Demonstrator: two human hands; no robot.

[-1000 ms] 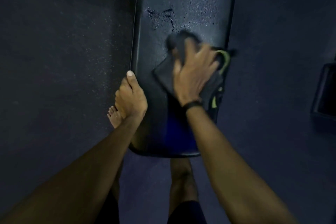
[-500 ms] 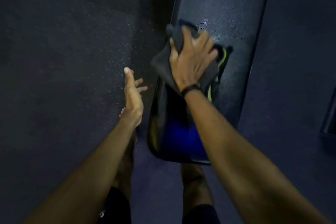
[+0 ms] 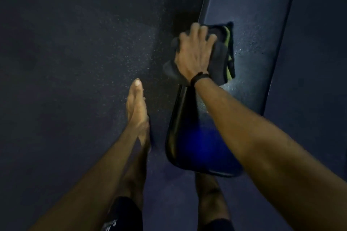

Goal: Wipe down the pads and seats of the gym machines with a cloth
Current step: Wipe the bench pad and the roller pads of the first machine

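Where the view begins nearest, two bare forearms reach forward above the dark floor [image 3: 75,62]. Left hand [image 3: 136,107]: edge-on, fingers straight, holding nothing, apart from the bench pad [image 3: 247,58]. Bench pad: long, dark blue, rounded near end, long axis running near-left to far-right. Right hand [image 3: 195,54]: palm down, fingers spread and bent over the dark cloth [image 3: 219,56] with yellow-green trim, pressing it onto the pad's left edge, wristband [image 3: 200,78] at the wrist.
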